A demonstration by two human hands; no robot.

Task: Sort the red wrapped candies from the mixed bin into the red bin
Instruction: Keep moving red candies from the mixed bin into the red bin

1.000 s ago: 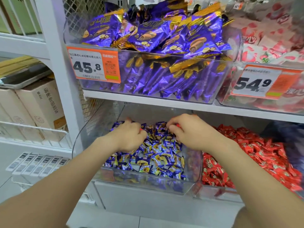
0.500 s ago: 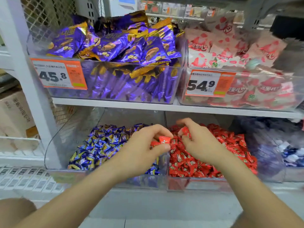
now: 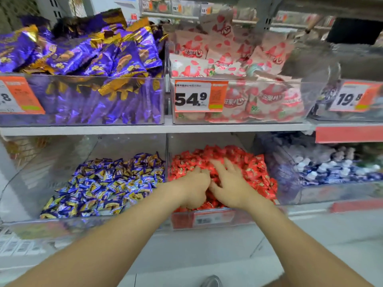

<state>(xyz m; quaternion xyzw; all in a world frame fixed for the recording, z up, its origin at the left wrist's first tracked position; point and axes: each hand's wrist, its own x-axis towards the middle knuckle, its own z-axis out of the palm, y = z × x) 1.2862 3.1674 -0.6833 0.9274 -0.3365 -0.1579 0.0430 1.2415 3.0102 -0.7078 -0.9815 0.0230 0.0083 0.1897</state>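
Two hands are placed in one red bin (image 3: 213, 221), lower centre: the right hand (image 3: 230, 183) is spread on red candies (image 3: 256, 170); the grip of the left hand (image 3: 192, 188) cannot be told.

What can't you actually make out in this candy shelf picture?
- Head view: whether the left hand holds a candy; its fingers are hidden among the red candies.
- Leftmost price tag: leading digits cut off by the frame edge.
- Label below the red candies: too blurred to read.
- Far-right blue-white candies: blurred.
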